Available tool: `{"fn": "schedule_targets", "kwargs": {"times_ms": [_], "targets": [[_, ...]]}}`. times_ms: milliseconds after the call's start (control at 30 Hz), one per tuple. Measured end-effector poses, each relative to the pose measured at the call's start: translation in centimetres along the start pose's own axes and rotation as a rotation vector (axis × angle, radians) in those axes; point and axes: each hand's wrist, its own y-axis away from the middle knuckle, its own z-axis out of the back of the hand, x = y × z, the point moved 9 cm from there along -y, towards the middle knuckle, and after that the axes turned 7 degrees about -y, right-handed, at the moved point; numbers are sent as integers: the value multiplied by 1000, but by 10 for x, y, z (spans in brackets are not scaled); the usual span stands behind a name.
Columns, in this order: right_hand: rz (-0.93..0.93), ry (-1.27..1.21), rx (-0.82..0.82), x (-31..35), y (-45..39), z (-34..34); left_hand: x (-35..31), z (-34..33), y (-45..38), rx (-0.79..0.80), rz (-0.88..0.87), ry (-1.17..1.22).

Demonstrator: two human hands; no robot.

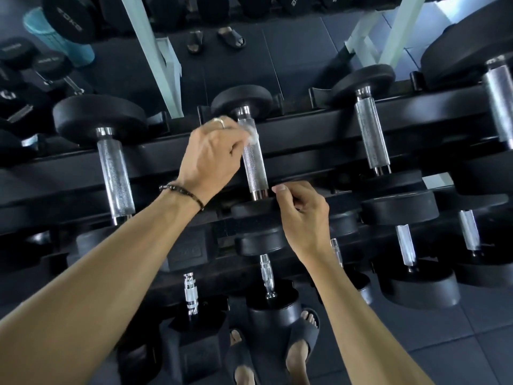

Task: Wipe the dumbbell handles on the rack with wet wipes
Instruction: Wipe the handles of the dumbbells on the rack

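Against the mirrored gym wall, on the black steel rack [305, 140], the left hand [213, 154] presses a crumpled white wet wipe [251, 134] around the knurled chrome dumbbell handle [254, 165], while the right hand [302, 215] curls over that dumbbell's black near head [255, 208], neighbouring dumbbells flanking it.

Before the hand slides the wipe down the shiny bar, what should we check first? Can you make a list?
1. Wet wipe in the left hand: ok, pinched against the bar.
2. Wipe touching the middle dumbbell handle: ok, near its far end.
3. Right hand steadying the dumbbell's near weight: ok, fingers curled on its rim.
4. Dumbbell seated on the rack: ok.
5. Wipe still wet: cannot tell.
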Motion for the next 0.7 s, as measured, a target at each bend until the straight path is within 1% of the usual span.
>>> {"fn": "schedule_targets", "kwargs": {"times_ms": [33,100,167,267,300,333,367,467,500,533,567,667,700], "targets": [[2,4,-5,0,0,0,-3,1,8,41,-7,17],[4,7,-18,1,1,0,-4,1,14,94,73,99],[2,13,-22,1,1,-1,2,2,6,40,195,160],[1,7,-30,2,2,-2,15,2,-18,-103,338,188],[1,5,-33,2,2,-2,17,1,-20,-125,362,185],[1,6,-36,1,2,-2,17,-3,-18,-107,371,176],[3,7,-41,1,3,-2,13,-8,-12,-45,351,157],[10,8,-45,-1,4,-1,-16,-21,18,211,155,92],[14,9,-38,0,4,-1,-22,-22,26,272,99,87],[21,15,-29,0,3,-2,-23,-20,27,292,63,83],[20,23,-23,0,2,-2,-20,-18,23,270,53,80],[-8,20,-29,-3,3,-3,-8,-8,2,135,100,72],[-14,10,-38,-5,4,-2,-7,-8,-2,131,99,58]]}}
